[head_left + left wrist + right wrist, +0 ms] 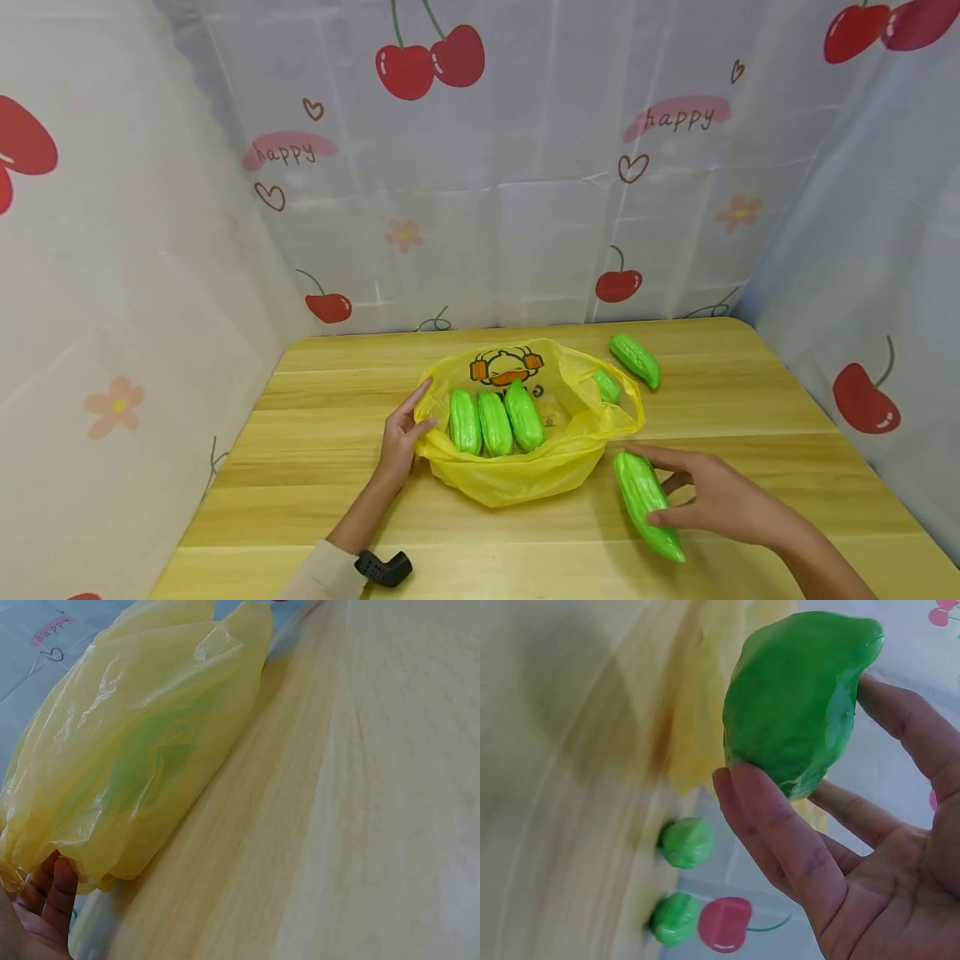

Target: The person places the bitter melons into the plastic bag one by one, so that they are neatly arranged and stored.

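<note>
A yellow plastic bag [517, 483] with a duck print lies with its mouth spread wide. Three green bitter melons [495, 425] sit side by side inside, and their green shows faintly through the plastic in the left wrist view. At the bag's left rim, my left hand [401, 437] grips the edge, its fingers [60, 896] partly behind the film. My right hand [712, 496] holds another bitter melon [647, 504] between thumb and fingers, just right of the bag. That melon [799, 701] has a ridged, glossy skin and a pointed tip.
One loose bitter melon [635, 360] lies on the wooden table [330, 400] behind the bag's right side. A second melon [607, 387] lies nearer, partly hidden by the bag's handle. A cherry-printed curtain [487, 233] encloses the table at the back and sides.
</note>
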`<state>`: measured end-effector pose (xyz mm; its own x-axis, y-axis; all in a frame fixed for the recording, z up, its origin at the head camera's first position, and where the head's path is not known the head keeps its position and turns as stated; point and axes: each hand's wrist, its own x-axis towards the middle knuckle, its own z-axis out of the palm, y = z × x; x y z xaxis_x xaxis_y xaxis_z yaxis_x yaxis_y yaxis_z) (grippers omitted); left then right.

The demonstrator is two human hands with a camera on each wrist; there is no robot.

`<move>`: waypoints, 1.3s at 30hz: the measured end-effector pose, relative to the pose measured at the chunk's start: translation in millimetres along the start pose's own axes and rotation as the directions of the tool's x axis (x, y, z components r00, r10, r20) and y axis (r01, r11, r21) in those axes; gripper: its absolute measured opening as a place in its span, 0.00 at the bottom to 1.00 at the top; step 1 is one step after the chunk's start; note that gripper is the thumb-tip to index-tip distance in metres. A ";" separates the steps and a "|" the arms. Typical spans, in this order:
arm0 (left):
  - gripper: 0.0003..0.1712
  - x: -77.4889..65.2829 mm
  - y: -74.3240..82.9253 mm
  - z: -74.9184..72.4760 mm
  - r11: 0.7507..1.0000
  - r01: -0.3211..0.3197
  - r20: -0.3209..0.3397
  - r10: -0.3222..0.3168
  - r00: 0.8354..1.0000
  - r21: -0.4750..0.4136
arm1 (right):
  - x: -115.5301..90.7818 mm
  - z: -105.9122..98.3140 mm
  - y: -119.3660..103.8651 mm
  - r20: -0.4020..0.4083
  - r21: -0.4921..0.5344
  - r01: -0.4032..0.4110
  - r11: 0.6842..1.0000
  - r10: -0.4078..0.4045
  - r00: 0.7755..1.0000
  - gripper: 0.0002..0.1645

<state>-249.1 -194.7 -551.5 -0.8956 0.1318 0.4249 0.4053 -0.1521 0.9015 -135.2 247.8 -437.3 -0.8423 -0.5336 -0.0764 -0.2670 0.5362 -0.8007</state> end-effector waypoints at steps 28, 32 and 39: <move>0.35 0.2 -1.6 -0.5 1.000 -0.002 0.005 0.002 1.000 -0.014 | 34.5 -16.2 -44.4 -0.106 0.141 0.128 0.982 -0.114 0.988 0.49; 0.35 -0.7 -1.5 -0.2 1.000 -0.006 0.002 0.006 1.000 -0.016 | 45.7 -16.6 -47.0 -0.105 0.134 0.143 0.980 -0.130 0.986 0.49; 0.35 -0.7 -2.3 -0.5 1.000 -0.019 0.004 0.019 1.000 -0.011 | 67.3 -16.6 -52.1 -0.118 0.104 0.155 0.982 -0.142 0.983 0.50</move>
<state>-249.6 -195.0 -553.9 -0.8870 0.1333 0.4422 0.4201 -0.1648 0.8924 -185.8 194.7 -390.9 -0.8450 -0.5236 0.1090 -0.3440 0.3760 -0.8604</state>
